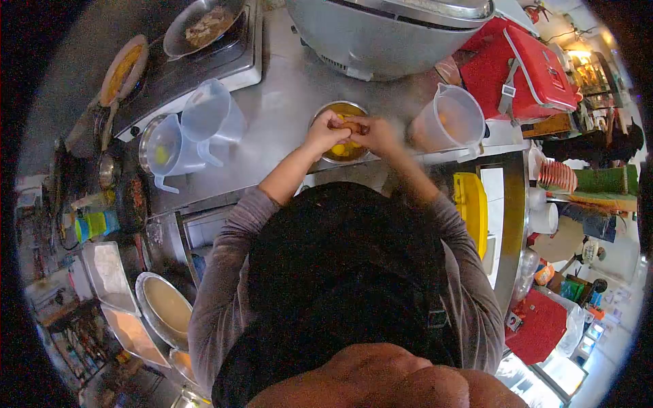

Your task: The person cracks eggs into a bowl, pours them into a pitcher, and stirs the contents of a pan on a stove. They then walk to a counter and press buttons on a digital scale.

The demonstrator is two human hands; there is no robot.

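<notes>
A round metal bowl (368, 113) stands on the steel counter, with yellow egg yolks (338, 149) lying in it. Right above the bowl, my left hand (325, 136) and my right hand (379, 138) meet, fingers closed around a brown egg (352, 127). Whether its shell is cracked is too small to tell. To the right of my right hand is a translucent plastic pitcher (449, 122) with orange-pink contents that I cannot make out clearly.
Left on the counter are two translucent pitchers (216, 115). Behind them sits a stove (238, 71) carrying a frying pan (197, 30). A large metal appliance (381, 47) stands at the back, beside a red cooler box (537, 75). A yellow object (473, 211) is below the counter's right side.
</notes>
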